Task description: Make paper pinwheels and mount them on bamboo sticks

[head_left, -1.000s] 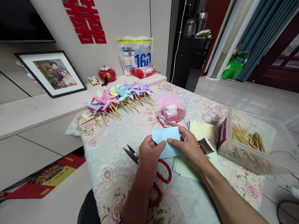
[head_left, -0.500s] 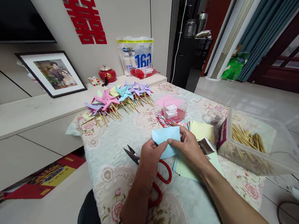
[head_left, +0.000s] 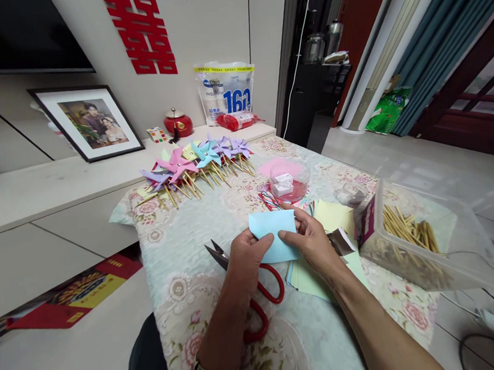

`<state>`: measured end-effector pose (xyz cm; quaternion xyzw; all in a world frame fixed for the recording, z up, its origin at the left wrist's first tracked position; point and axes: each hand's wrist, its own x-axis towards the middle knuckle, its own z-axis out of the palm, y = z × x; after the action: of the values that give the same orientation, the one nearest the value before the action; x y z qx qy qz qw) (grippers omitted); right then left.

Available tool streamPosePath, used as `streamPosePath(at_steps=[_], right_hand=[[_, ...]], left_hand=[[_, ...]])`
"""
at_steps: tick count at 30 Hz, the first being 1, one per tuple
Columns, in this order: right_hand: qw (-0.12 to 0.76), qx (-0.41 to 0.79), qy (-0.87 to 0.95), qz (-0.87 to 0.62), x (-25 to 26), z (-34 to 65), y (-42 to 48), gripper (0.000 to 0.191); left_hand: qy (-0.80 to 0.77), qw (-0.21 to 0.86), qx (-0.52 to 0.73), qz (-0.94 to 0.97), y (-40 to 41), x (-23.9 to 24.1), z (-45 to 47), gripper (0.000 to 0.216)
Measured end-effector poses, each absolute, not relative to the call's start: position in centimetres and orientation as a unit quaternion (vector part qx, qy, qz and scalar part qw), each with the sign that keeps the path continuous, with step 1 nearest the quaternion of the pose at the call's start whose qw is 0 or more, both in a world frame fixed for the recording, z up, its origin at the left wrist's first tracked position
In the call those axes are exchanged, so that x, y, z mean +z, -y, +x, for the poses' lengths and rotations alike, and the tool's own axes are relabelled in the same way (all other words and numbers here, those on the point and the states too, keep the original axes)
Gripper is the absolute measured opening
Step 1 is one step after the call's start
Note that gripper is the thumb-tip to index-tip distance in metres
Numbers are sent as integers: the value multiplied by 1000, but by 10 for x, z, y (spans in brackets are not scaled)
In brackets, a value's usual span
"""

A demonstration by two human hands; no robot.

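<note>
Both my hands hold a light blue paper square [head_left: 273,233] just above the table. My left hand [head_left: 246,258] pinches its left edge with thumb on top. My right hand [head_left: 312,242] grips its right side, fingers curled behind. Red-handled scissors [head_left: 255,300] lie under my left wrist, blades pointing away to the left. A stack of pale green and yellow paper sheets [head_left: 336,257] lies beneath my right hand.
A row of finished paper pinwheels [head_left: 194,160] on sticks lies at the table's far end. A clear bowl [head_left: 289,181] with small boxes stands beyond the paper. A clear plastic tub [head_left: 424,240] of wooden sticks stands at right. The table [head_left: 184,251] has a floral cloth.
The blue paper has been flattened slightly and shifted a little left between my hands; a fold that showed half a second ago is pressed down. Hands stay in place.
</note>
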<state>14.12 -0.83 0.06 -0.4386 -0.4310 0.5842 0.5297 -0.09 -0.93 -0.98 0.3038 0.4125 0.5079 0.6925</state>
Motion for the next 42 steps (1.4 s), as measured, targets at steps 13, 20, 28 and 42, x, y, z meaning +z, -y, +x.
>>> streamPosePath(at_steps=[13, 20, 28, 42], right_hand=[[522, 554, 441, -475, 3, 140, 9, 75], [523, 553, 443, -473, 2, 140, 8, 76], [542, 602, 394, -435, 4, 140, 8, 76], [530, 577, 420, -458, 5, 140, 9, 77]], left_hand=[[-413, 701, 495, 303, 9, -9, 0, 39], [-415, 702, 490, 307, 10, -10, 0, 36], [-416, 698, 492, 312, 10, -9, -2, 36], [-438, 685, 477, 335, 8, -16, -5, 36]])
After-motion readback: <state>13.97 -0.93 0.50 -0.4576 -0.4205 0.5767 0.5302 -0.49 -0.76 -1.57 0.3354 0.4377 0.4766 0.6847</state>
